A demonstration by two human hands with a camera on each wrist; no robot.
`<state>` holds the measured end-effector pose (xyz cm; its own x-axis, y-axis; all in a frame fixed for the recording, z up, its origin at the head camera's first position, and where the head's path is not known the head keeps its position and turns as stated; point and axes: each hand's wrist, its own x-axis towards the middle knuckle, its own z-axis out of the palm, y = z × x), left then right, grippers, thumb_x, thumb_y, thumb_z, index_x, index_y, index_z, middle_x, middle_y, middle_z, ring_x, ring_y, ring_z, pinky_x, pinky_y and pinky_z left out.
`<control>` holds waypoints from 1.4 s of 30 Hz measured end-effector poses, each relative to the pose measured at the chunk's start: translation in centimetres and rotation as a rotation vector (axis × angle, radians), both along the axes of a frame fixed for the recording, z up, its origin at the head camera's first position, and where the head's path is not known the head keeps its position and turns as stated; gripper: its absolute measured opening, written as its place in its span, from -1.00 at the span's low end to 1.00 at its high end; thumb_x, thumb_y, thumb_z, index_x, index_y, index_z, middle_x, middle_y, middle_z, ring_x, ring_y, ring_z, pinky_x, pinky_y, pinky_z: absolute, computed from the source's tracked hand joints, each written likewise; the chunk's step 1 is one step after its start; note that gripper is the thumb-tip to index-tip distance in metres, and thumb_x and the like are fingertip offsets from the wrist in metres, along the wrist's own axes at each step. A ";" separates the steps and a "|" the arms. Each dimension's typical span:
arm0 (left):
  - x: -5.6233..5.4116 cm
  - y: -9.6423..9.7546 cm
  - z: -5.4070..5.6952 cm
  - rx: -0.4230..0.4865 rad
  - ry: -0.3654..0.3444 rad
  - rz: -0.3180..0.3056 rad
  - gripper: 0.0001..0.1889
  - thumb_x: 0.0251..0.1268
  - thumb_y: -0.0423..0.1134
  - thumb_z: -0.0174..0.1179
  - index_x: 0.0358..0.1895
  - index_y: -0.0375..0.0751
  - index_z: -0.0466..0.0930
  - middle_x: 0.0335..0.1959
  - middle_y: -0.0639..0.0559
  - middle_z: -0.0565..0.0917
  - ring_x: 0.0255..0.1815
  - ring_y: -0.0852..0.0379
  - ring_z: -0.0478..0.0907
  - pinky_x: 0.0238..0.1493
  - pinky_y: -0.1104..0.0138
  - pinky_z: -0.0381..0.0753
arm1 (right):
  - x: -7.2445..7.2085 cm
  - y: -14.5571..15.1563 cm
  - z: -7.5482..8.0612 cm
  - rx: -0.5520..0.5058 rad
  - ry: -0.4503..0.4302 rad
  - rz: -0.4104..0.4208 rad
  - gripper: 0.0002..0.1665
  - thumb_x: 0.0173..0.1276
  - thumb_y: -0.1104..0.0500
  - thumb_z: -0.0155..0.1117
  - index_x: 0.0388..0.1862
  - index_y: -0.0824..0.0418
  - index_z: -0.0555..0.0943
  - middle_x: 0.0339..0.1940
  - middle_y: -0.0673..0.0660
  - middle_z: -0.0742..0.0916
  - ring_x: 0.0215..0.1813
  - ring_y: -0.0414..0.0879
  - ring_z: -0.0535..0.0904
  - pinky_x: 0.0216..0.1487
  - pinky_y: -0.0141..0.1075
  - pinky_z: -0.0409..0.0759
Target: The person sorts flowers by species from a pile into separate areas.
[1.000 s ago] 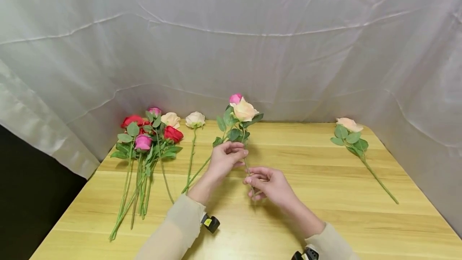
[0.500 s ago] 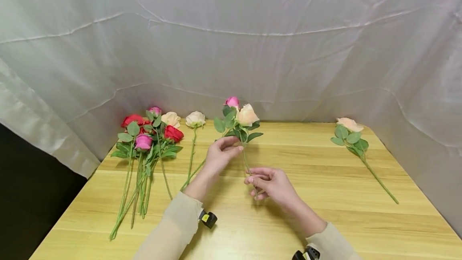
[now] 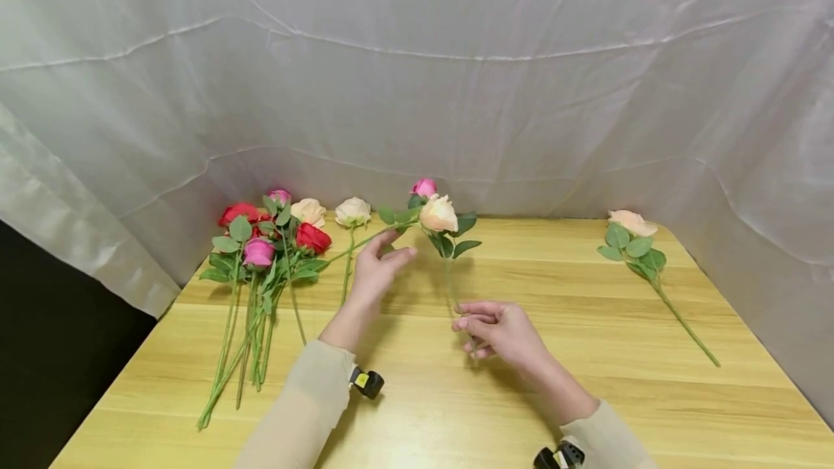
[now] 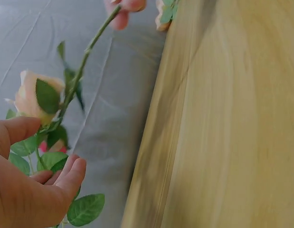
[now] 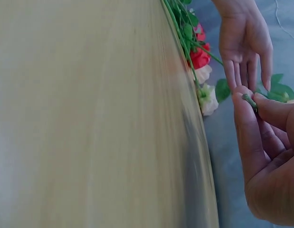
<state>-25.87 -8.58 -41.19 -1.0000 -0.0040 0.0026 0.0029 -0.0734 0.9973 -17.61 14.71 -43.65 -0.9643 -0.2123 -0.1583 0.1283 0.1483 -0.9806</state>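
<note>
My right hand (image 3: 508,333) pinches the lower stem of a peach rose (image 3: 439,214), held up above the table; the stem's cut end shows between thumb and index finger in the right wrist view. My left hand (image 3: 374,268) has its fingers extended and thumb apart beside green leaves (image 4: 85,210). Behind the peach bloom is a pink rose (image 3: 424,187); its stem slants down-left past the left hand's fingertips. Whether those fingers bear that stem is hard to tell.
Left on the wooden table (image 3: 417,411) lies a bunch of red, pink and cream roses (image 3: 258,253). A white rose (image 3: 352,213) lies beside it, and another peach rose (image 3: 633,223) at far right. Grey cloth (image 3: 417,107) hangs behind the table.
My left hand has let go of the peach rose's stem and moved left. The pink rose's stem has swung to a flatter slant. The right hand has shifted slightly right, still holding the peach rose.
</note>
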 end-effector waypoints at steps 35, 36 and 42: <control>-0.6 -4.5 -0.2 -0.161 0.124 -0.031 -0.41 0.43 -0.32 0.34 0.49 -0.18 0.44 0.46 -0.11 0.50 0.35 -0.12 0.56 0.37 0.06 0.59 | 0.0 15.7 -0.3 0.281 -0.059 -0.187 -0.46 0.61 0.22 0.18 0.37 0.59 0.39 -0.19 0.21 0.74 -0.34 -0.03 0.73 -0.32 -0.17 0.82; -0.6 -4.7 -0.2 -0.180 0.123 -0.030 -0.42 0.43 -0.31 0.35 0.48 -0.17 0.46 0.44 -0.11 0.52 0.33 -0.11 0.58 0.33 0.09 0.62 | 0.1 16.1 -0.3 0.305 -0.060 -0.186 -0.45 0.61 0.21 0.18 0.36 0.59 0.39 -0.18 0.20 0.74 -0.33 -0.03 0.73 -0.32 -0.17 0.82; -0.8 -6.5 0.0 -0.278 0.122 -0.037 -0.42 0.40 -0.27 0.38 0.46 -0.11 0.50 0.38 -0.20 0.57 0.27 -0.11 0.62 0.05 0.29 0.71 | 0.1 17.7 0.1 0.459 -0.060 -0.160 -0.48 0.59 0.17 0.20 0.27 0.59 0.46 -0.23 0.17 0.70 -0.31 -0.07 0.66 -0.30 -0.21 0.81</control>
<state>-26.70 -15.10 -41.18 -0.9917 0.0500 0.1187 0.1263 0.1997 0.9717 -17.49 32.38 -43.51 -0.9654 0.0420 -0.2575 0.2391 0.5371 -0.8089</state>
